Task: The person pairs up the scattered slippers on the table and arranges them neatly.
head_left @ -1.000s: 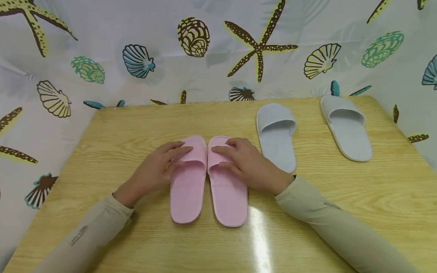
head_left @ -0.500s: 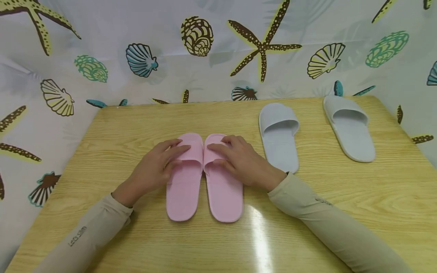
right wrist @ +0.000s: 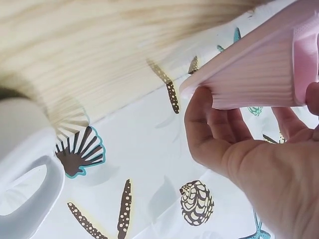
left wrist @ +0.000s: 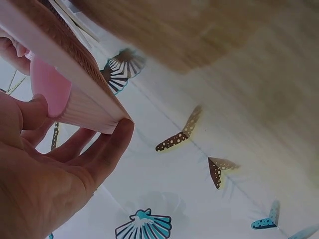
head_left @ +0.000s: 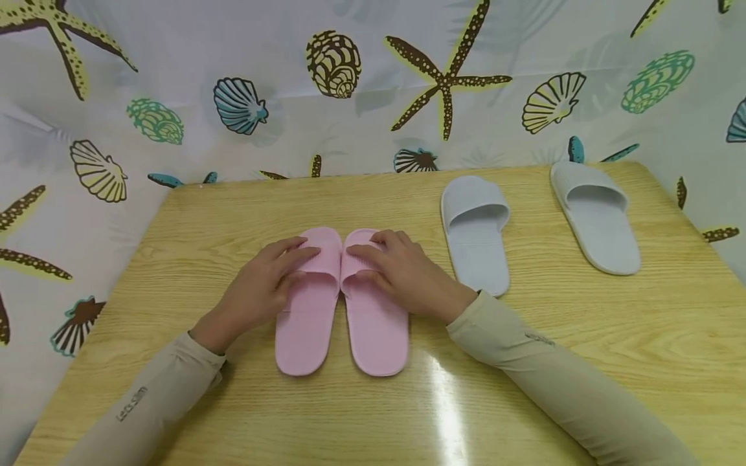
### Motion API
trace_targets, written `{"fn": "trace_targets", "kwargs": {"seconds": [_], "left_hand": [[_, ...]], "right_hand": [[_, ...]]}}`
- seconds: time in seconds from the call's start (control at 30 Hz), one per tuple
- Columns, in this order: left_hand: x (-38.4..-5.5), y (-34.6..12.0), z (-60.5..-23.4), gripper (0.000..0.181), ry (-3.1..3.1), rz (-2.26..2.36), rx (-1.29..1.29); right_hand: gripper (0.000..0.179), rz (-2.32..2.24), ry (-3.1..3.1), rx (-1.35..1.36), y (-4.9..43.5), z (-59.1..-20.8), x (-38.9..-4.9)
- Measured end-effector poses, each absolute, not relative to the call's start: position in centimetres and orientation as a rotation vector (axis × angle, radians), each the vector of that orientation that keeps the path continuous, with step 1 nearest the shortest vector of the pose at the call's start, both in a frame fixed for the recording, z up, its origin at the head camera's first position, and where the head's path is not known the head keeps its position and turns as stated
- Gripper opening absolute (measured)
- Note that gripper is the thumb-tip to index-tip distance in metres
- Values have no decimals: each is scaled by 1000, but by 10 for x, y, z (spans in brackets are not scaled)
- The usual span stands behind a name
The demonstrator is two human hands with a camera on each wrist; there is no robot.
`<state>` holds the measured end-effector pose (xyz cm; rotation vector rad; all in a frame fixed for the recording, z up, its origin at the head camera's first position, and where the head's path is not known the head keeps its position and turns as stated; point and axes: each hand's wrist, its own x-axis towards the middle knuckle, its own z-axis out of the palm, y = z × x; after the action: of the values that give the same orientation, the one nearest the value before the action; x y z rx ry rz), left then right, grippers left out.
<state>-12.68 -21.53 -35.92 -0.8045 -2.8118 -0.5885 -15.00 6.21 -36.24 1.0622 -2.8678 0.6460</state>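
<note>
Two pink slippers lie side by side on the wooden table, their inner edges touching near the straps. My left hand (head_left: 250, 291) grips the left pink slipper (head_left: 304, 343) at its strap. In the left wrist view, the thumb sits at the strap's opening while the fingertips press the outer side toward the toe. My right hand (head_left: 410, 278) holds the right pink slipper (head_left: 379, 343) likewise, partly covering its strap. In the right wrist view, curled fingers touch the ribbed strap (right wrist: 254, 79) and the sole's edge, with the thumb cut off at the frame's edge.
Right of my right hand lies a white slipper (head_left: 478, 252), with a second white slipper (head_left: 606, 233) farther right near the table's back corner. The wooden table (head_left: 233, 414) ends at a shell-and-starfish patterned cloth (head_left: 361, 136) behind and at the sides.
Both hands have slid the pink slippers to the left, and the pair has come slightly closer to the far edge. The white slippers have stayed put on the table.
</note>
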Motion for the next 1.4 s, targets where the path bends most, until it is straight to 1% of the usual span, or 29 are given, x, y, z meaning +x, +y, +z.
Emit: {"fn": "trace_targets", "kwargs": {"seconds": [0.27, 0.53, 1.07, 1.4], "left_hand": [[-131, -224, -360, 47, -2846, -589, -754], [-139, -231, -362, 44, -2826, -580, -734], [-175, -241, -370, 49, -2806, -632, -765], [-199, -241, -372, 48, -2800, -658, -770]], "right_hand": [[40, 671, -2868, 1044, 50, -363, -154], [40, 676, -2864, 1016, 38, -362, -163], [38, 616, -2859, 947, 26, -364, -193], [40, 638, -2861, 873, 21, -364, -211]]}}
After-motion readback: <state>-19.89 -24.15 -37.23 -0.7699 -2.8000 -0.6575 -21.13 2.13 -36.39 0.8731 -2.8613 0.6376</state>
